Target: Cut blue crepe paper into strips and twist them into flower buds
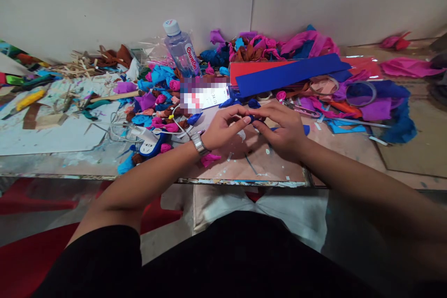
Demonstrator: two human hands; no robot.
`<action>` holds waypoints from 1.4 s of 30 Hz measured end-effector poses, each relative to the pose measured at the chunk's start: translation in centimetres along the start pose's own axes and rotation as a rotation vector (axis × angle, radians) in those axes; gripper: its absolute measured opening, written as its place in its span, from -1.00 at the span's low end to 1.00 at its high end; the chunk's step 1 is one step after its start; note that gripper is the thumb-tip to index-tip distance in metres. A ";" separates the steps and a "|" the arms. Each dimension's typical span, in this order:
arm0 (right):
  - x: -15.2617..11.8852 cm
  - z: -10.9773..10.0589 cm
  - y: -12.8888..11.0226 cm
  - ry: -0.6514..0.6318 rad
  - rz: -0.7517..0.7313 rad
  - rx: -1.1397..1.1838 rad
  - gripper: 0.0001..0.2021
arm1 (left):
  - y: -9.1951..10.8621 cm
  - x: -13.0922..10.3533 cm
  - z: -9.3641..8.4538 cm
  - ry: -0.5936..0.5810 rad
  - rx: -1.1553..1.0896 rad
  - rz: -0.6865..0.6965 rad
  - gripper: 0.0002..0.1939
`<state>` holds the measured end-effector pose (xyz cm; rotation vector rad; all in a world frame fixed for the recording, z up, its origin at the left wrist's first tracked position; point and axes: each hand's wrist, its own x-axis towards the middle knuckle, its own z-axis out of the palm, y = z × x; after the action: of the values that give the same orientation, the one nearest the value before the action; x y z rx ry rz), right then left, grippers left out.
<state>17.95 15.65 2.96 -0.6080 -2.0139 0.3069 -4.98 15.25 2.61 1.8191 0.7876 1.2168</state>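
My left hand (226, 126), with a metal watch at the wrist, meets my right hand (283, 129) over the front middle of the table. Between the fingertips of both is a small dark blue piece of crepe paper (252, 119), mostly covered by the fingers. Both hands are closed in a pinch on it. Just beyond them lie a long dark blue paper strip (289, 76) and a red sheet (260, 69) partly under it. More small blue crumpled bits lie close behind the fingers.
A clear bottle (181, 51) stands at the back, beside a lit phone (213, 97). A white-and-blue power strip (151, 143) with cables lies left of my wrist. Colourful crumpled paper (310, 44) is heaped along the wall. A tape roll (361, 93) and yellow cutter (30, 100) lie farther out.
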 end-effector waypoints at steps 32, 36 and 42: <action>0.3 0.0 -0.8 0.109 0.105 0.036 -0.83 | 0.7 0.1 0.1 0.026 0.032 0.093 -0.61; 0.3 0.1 -0.5 0.068 0.110 0.042 -0.77 | 0.6 0.2 -0.1 0.010 0.071 0.141 -0.66; 0.4 0.1 -0.1 0.051 0.050 0.012 -0.77 | 0.2 0.2 -0.2 -0.002 0.111 0.130 -0.66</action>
<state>17.65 15.78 3.19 -0.6533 -1.9492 0.3297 -5.03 15.37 2.94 1.9873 0.7589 1.2754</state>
